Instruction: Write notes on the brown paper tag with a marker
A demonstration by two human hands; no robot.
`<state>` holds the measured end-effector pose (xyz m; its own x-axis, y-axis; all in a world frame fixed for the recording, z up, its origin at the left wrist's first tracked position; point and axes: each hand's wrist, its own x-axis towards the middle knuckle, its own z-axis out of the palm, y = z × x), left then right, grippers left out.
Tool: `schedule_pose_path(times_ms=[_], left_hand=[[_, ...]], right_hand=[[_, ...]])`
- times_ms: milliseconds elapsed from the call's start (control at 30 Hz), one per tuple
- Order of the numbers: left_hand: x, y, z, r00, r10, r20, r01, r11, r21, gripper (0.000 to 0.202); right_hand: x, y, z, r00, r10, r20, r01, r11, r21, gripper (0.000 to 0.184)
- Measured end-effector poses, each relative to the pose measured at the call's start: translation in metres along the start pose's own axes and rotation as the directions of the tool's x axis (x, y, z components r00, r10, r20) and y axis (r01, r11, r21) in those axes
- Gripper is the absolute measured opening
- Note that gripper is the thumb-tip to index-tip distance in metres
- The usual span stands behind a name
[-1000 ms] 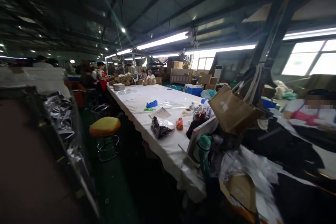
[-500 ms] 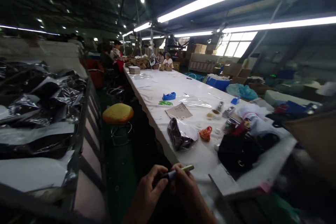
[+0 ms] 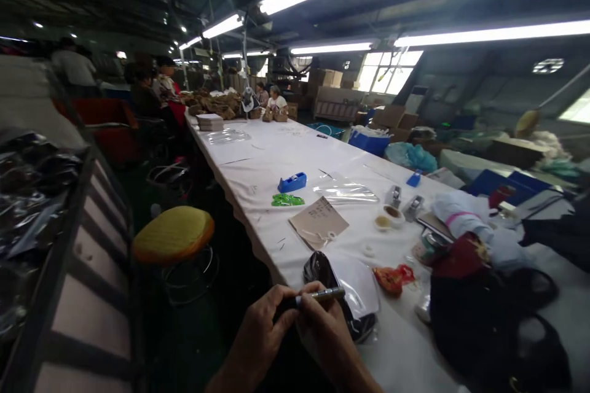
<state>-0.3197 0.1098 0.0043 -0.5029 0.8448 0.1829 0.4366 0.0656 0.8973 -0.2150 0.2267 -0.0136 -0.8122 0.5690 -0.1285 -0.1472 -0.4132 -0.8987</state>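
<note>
White-clothed long bench (image 3: 271, 153); at left, one slatted crate (image 3: 90, 313) containing glossy dark plastic-wrapped packages (image 3: 37, 215). Near centre: one slim black-and-gold marker pen (image 3: 329, 295), left hand's (image 3: 262, 331) and right hand's (image 3: 326, 322) fingers curled closely round it.

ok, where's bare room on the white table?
Middle of the white table, beyond the blue tape dispenser; also a near patch between the bagged package and black bag. Crowded: right side, with tape rolls and white bundle.

Left hand (image 3: 265, 330): fingers curled, thumb pinching
Right hand (image 3: 326, 323): fingers bent, gripping, just beside the left
Wrists (image 3: 354, 363): bare, angled inward
</note>
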Motion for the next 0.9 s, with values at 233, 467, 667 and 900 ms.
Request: schedule_pose_path(times_ms=[233, 467, 667, 900], left_hand=[[0.098, -0.06, -0.011, 0.929, 0.37, -0.01, -0.329, 0.838, 0.435, 0.023], [0.178, -0.102, -0.041, 0.948, 0.31, 0.068, -0.299, 0.802, 0.517, 0.016], [0.256, -0.131, -0.036, 0.925, 0.332, 0.186, -0.379, 0.846, 0.375, 0.02], [0.343, -0.161, -0.02, 0.835, 0.402, 0.377, -0.471, 0.875, 0.112, 0.021]], right_hand=[[0.103, -0.005, -0.008, 0.987, -0.102, -0.126, 0.093, 0.993, -0.076, 0.042], [0.195, -0.028, -0.002, 0.994, -0.015, -0.11, 0.002, 0.993, -0.12, 0.039], [0.248, -0.033, -0.025, 0.939, -0.045, -0.34, 0.017, 0.996, -0.085, 0.044], [0.297, -0.02, -0.024, 0.762, -0.091, -0.641, 0.021, 0.993, -0.115, 0.04]])
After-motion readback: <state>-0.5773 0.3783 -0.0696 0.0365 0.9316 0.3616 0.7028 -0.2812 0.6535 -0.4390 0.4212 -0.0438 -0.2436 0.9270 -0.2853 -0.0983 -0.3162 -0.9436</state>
